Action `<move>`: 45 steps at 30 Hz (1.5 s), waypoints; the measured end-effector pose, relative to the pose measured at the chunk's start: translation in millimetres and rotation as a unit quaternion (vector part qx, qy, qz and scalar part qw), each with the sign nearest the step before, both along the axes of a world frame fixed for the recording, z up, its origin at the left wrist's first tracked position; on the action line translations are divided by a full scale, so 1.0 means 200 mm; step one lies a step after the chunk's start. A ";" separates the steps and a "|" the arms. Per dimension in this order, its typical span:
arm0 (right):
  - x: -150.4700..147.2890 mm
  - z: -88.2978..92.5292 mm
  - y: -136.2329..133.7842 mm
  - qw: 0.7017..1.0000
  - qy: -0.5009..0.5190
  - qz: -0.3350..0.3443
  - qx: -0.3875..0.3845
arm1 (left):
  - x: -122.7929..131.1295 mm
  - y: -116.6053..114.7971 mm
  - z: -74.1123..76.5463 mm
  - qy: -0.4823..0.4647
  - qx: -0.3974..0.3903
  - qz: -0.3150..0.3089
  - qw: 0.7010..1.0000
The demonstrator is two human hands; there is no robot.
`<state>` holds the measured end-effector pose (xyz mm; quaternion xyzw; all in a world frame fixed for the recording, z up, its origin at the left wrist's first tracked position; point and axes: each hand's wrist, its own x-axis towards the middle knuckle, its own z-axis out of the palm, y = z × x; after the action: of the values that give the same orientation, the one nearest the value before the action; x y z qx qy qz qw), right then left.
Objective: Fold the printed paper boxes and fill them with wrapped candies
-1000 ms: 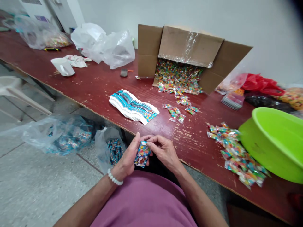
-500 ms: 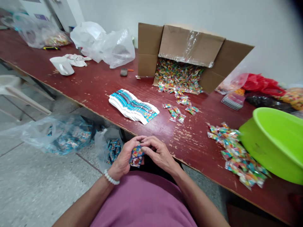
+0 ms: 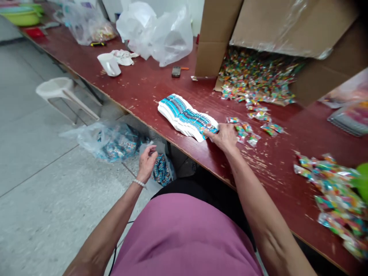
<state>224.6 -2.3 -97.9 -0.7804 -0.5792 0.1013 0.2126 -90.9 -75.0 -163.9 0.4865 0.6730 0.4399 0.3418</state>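
Note:
My right hand (image 3: 224, 137) pinches the near right end of a fanned stack of blue-and-white packets (image 3: 186, 117) on the red-brown table. Off the table's front edge, my left hand (image 3: 147, 163), with a pale bead bracelet, hangs over an open plastic bag of blue packets (image 3: 162, 168). Its fingers are curled and apart, and nothing shows in them. Small wrapped candies (image 3: 244, 130) lie just right of my right hand. Behind them an open cardboard box (image 3: 214, 42) on its side spills many more candies.
A larger bag of blue packets (image 3: 117, 142) rests on the floor by a white stool (image 3: 56, 86). On the table are a white mug (image 3: 109, 64), plastic bags (image 3: 172, 34), a candy heap (image 3: 336, 191) and a green basin (image 3: 362, 182) at the right edge.
My hands have parted: the right moved to the stack's end, the left down to the bag. The packet they held together is gone from them. The view has shifted left.

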 end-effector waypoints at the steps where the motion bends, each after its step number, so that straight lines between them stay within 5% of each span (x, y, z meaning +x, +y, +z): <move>1: 0.00 -0.01 0.00 1.000 0.013 -0.014 0.006 | 0.01 0.01 0.02 -0.006 0.009 0.001 1.000; 9: 0.03 -0.02 0.03 0.977 0.187 -0.076 0.074 | 0.20 0.04 0.22 -0.072 0.066 -0.042 0.994; 14: 0.12 0.08 -0.10 0.889 0.442 -0.021 0.117 | 0.29 -0.01 0.35 -0.122 0.090 -0.083 0.985; 19: 0.10 0.24 -0.36 0.849 0.512 0.091 0.088 | 0.37 -0.07 0.54 -0.221 0.023 -0.173 0.960; 21: 0.05 0.30 -0.44 0.847 0.510 0.136 0.066 | 0.43 -0.09 0.60 -0.323 -0.116 -0.293 0.892; 23: -0.01 0.35 -0.50 0.838 0.515 0.174 0.041 | 0.48 -0.12 0.62 -0.416 -0.250 -0.402 0.777; 25: -0.05 0.37 -0.53 0.826 0.527 0.199 0.022 | 0.52 -0.15 0.61 -0.470 -0.307 -0.457 0.690; 26: -0.07 0.38 -0.54 0.821 0.532 0.207 0.016 | 0.53 -0.17 0.60 -0.483 -0.308 -0.466 0.674; 30: -0.10 0.38 -0.56 0.796 0.564 0.218 0.010 | 0.54 -0.22 0.58 -0.485 -0.276 -0.446 0.700; 34: -0.11 0.38 -0.59 0.781 0.594 0.194 0.015 | 0.55 -0.25 0.62 -0.443 -0.230 -0.387 0.775; 39: -0.15 0.34 -0.65 0.705 0.663 0.245 -0.059 | 0.56 -0.24 0.63 -0.359 -0.189 -0.325 0.854; 41: -0.17 0.31 -0.66 0.713 0.656 0.238 -0.069 | 0.56 -0.23 0.60 -0.337 -0.190 -0.324 0.863; 45: -0.19 0.26 -0.65 0.788 0.595 0.158 0.008 | 0.55 -0.22 0.56 -0.298 -0.143 -0.328 0.885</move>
<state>187.5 -132.6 -46.7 -0.4615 -0.4546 0.5730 0.5020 19.6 -119.9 -52.1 0.4714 0.3972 0.3264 0.7166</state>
